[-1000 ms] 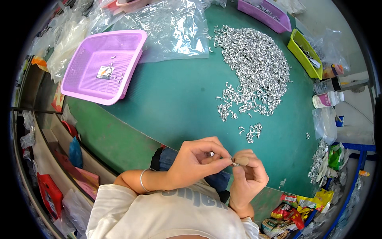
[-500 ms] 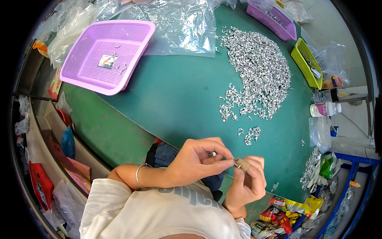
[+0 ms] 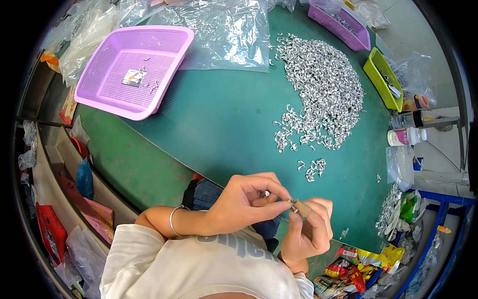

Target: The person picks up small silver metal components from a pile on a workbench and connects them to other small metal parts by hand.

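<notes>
My left hand (image 3: 244, 200) pinches a small silvery curved metal piece (image 3: 291, 202) between thumb and forefinger. Another shiny metal bit (image 3: 265, 193) shows among its curled fingers. Right beside it, my right hand (image 3: 309, 230) is closed around a small tan piece (image 3: 301, 208), pressed against the metal one. Whether this tan thing is folded sandpaper or a finger wrap, I cannot tell. Both hands meet over the near edge of the green table (image 3: 224, 119). Just beyond them lies a little cluster of the same curved metal pieces (image 3: 315, 170), in front of a big heap (image 3: 326, 92).
A purple mesh basket (image 3: 127, 35) stands at the left, holding a few pieces and a card. Clear plastic sheeting (image 3: 229, 40) lies behind it. Purple (image 3: 343, 27) and green (image 3: 381, 82) trays, and a white bottle (image 3: 406, 136), line the right edge. Colourful packets (image 3: 348, 271) sit lower right.
My right thumb and fingers have shifted slightly around the tan piece, which has turned a little and moved left against the metal piece. My left hand has hardly moved.
</notes>
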Available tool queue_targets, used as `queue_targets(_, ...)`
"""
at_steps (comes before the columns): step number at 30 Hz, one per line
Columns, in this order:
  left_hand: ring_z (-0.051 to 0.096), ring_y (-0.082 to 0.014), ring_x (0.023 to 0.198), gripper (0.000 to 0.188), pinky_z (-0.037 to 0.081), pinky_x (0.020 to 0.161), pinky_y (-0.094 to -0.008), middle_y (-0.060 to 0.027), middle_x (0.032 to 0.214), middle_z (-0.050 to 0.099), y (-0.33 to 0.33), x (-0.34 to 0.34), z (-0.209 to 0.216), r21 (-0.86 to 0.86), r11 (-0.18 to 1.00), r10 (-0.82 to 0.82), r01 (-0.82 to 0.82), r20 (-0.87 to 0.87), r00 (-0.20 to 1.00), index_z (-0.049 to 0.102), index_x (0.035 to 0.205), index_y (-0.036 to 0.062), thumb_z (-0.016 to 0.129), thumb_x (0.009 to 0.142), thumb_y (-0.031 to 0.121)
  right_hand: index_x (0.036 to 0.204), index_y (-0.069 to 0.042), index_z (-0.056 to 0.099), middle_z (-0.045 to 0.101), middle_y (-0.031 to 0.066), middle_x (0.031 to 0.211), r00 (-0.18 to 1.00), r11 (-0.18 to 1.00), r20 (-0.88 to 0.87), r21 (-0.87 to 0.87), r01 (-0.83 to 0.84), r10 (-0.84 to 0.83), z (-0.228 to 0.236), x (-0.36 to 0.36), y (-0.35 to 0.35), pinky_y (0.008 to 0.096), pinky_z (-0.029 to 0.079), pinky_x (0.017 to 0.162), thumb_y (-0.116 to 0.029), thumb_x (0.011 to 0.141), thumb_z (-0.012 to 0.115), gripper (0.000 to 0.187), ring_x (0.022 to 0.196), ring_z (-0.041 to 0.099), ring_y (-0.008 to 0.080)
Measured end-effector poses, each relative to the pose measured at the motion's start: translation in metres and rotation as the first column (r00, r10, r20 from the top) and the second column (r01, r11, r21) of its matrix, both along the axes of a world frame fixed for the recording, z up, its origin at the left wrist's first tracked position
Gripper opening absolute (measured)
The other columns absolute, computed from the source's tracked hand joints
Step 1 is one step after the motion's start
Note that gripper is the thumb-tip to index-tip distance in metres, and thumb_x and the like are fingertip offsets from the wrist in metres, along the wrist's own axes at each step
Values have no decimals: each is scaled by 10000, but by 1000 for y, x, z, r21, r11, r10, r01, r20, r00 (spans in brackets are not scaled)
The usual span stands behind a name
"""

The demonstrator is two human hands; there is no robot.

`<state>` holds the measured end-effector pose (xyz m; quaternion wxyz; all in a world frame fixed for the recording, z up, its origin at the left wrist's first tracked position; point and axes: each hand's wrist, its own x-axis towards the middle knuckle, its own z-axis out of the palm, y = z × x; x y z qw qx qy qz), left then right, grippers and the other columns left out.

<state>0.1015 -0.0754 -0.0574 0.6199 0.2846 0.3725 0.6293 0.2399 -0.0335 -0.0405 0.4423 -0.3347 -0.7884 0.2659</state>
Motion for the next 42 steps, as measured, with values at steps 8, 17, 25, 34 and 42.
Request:
queue_targets(8, 363, -46, 662, 452, 313, 564, -167, -78, 916, 496, -4, -2, 7, 21, 997, -81, 79, 123, 989, 316, 1279, 30, 433, 847, -38, 817, 70, 573, 592, 143, 765, 956, 960, -286, -279, -20, -64, -12, 2, 1, 301, 434, 635, 65, 682, 625, 144, 694, 531, 227)
queue_targets(17, 433, -118, 677, 495, 384, 578, -220, -210, 1101, 488, -3, -11, 12, -20, 966, -226, 260, 429, 875, 197, 1344, 67, 323, 875, -28, 811, 48, 535, 556, 109, 759, 869, 895, -481, -429, -123, -111, -16, 4, 6, 272, 415, 626, -26, 750, 622, 130, 716, 499, 187)
queue_targets(25, 520, -191, 787, 444, 438, 630, -250, -279, 1222, 423, -2, -12, 10, 0, 951, -252, 308, 577, 777, 224, 1332, 65, 382, 917, 76, 827, 35, 528, 547, 108, 756, 834, 880, -531, -457, -132, -150, -17, 8, 8, 266, 389, 606, -31, 748, 609, 131, 709, 484, 180)
queue_targets(34, 562, -227, 846, 412, 494, 687, -276, -278, 1218, 425, -2, -13, 10, 0, 940, -283, 341, 558, 780, 225, 1322, 41, 355, 935, 98, 834, 35, 544, 543, 106, 764, 865, 898, -485, -428, -106, -129, -16, 8, 7, 274, 398, 620, -34, 737, 624, 143, 719, 481, 185)
queue_targets(42, 573, -227, 821, 402, 498, 672, -274, -235, 1195, 467, -4, -16, 11, -17, 929, -306, 369, 525, 794, 231, 1309, 2, 348, 938, 103, 797, 42, 559, 554, 112, 757, 902, 908, -427, -401, -123, -67, -14, 9, 7, 284, 406, 634, -21, 711, 635, 131, 730, 489, 197)
